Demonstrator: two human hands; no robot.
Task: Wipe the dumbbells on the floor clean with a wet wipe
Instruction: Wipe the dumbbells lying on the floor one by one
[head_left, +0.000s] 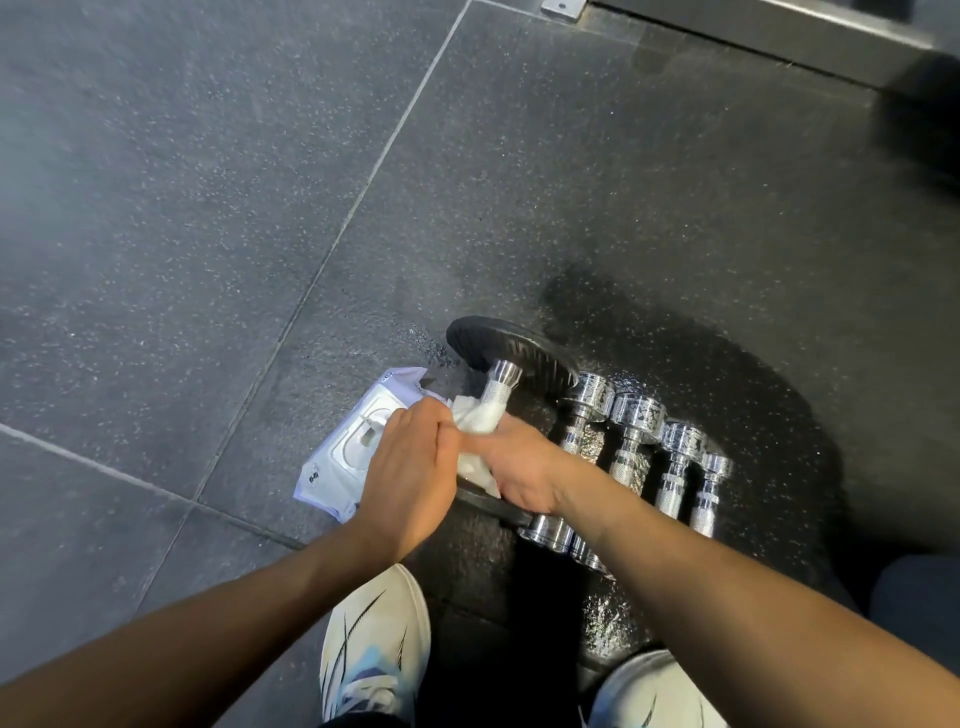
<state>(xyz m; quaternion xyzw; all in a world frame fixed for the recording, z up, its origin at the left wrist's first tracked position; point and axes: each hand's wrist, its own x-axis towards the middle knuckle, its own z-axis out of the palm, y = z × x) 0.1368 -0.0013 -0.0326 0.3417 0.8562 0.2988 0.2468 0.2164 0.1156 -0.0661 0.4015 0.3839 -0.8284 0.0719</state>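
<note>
The right hand (519, 467) is closed around the handle of the large dumbbell (511, 353), with the white wipe (480, 423) wrapped between palm and bar. The left hand (410, 467) lies against the right one, fingers curled at the loose end of the wipe; whether it pinches the wipe or only steadies it cannot be determined. The large dumbbell rests on the floor (208, 208), leftmost in a row. Its far black plate is in full view; its near plate is mostly hidden under the hands. Part of the knurled bar and its chrome collar show above the wipe. To its right, four chrome dumbbells (631, 441) lie side by side, touching or nearly touching, decreasing in size toward the right. The wipe pack (353, 447) lies on the floor just left of the hands, partly covered by the left hand; its lid state cannot be determined. The floor under and around the row appears dark and glistening, as if wet. Task status, as a judgement: wiping is under way on the handle of the large dumbbell. The chrome dumbbells shine, but whether they have been wiped cannot be confirmed. Remaining work probably includes the plates of the large dumbbell and any chrome dumbbells not yet cleaned. Two shoes (374, 639) stand near the row.
</note>
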